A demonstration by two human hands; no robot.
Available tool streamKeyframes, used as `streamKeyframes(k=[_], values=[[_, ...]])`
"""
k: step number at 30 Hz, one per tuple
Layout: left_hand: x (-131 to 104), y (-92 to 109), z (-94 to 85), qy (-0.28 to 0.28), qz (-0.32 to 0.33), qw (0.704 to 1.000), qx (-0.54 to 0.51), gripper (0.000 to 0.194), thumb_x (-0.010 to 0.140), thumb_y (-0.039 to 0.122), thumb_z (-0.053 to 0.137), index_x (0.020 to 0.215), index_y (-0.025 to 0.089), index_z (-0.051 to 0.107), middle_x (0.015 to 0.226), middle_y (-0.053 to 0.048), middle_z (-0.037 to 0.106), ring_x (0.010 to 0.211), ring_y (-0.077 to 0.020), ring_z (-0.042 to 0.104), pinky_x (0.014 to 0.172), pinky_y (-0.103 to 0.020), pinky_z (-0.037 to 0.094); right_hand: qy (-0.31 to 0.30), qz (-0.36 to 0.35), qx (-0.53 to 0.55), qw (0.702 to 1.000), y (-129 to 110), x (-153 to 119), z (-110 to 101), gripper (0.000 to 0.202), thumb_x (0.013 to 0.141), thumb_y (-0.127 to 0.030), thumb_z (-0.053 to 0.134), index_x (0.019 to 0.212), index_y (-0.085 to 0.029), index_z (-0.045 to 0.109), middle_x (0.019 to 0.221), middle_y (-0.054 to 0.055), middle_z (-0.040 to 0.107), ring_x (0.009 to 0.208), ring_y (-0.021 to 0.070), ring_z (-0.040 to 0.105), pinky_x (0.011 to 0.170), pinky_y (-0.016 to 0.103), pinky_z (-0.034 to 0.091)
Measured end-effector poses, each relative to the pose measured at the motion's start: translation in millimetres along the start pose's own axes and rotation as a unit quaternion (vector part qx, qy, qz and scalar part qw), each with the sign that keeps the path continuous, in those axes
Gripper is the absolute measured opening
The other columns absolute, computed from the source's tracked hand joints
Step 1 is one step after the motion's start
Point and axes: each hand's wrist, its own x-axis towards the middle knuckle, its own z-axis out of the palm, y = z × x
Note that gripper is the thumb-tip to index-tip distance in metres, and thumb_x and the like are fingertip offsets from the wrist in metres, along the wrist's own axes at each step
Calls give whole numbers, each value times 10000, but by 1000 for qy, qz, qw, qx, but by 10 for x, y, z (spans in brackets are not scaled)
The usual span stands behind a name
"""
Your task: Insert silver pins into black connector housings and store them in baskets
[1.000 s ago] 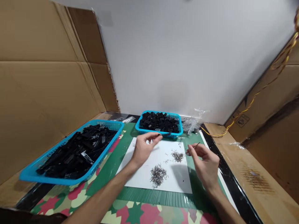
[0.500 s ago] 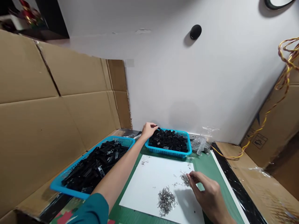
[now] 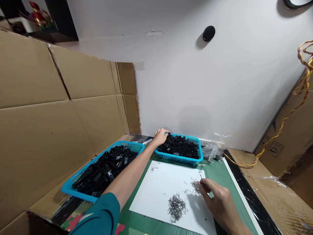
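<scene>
My left hand (image 3: 160, 136) reaches over the back left corner of a blue basket (image 3: 179, 159) filled with small black plastic pieces (image 3: 182, 146). Its fingers are stretched out at the rim, and I see nothing held in them. Low over the right side of a white board (image 3: 157, 186), my right hand (image 3: 217, 197) pinches a thin dark piece (image 3: 201, 178) that sticks up past the fingertips; its exact kind is too small to tell. Beside those fingers lies a small heap of tiny metal clips (image 3: 195, 186). A larger pile of clips (image 3: 176, 208) sits nearer me on the board.
On the left, a longer blue basket (image 3: 67, 188) holds long black plastic parts (image 3: 105, 173). Cardboard (image 3: 97, 120) walls off the left side. Clear plastic bags (image 3: 211, 151) lie right of the far basket, and a yellow twisted cable (image 3: 259, 156) runs along the right.
My left hand has gone from pinching a small black piece at the far basket's corner to stretched fingers over its rim. My right hand stays near the small heap, still pinching.
</scene>
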Motion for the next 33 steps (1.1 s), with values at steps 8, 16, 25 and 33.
streamKeyframes(k=[8,16,25,33], values=[[-453,-388,-780,14,-66,998,-18,364,1006,371,635,1305,163,623,1317,-112,632,1123,-255,658,947,-455,585,-18,-2,-20,1000,78,-86,-102,248,1065,-291,454,1150,-202,669,786,43,793,561,218,750,497,276,524],[-1386,-852,-1605,-109,-121,986,31,327,981,378,669,1222,158,674,1235,-99,678,1057,-237,677,920,-418,588,-54,-10,-58,997,79,-112,-143,278,1068,-304,423,1181,-230,666,957,76,825,661,261,788,507,306,519],[-1721,-853,-1515,-137,-74,988,9,327,664,477,837,824,192,819,891,-72,792,808,-232,676,758,-308,507,-90,37,-20,995,185,-147,-192,247,1058,-317,444,1129,-236,666,1040,83,807,814,270,789,636,321,541],[-1575,-862,-1516,-140,-106,982,-70,430,597,523,864,846,186,764,849,-66,778,815,-232,701,758,-320,546,-177,118,102,972,110,-48,-212,240,1024,-299,466,1025,-214,690,985,87,772,847,244,729,738,326,529]])
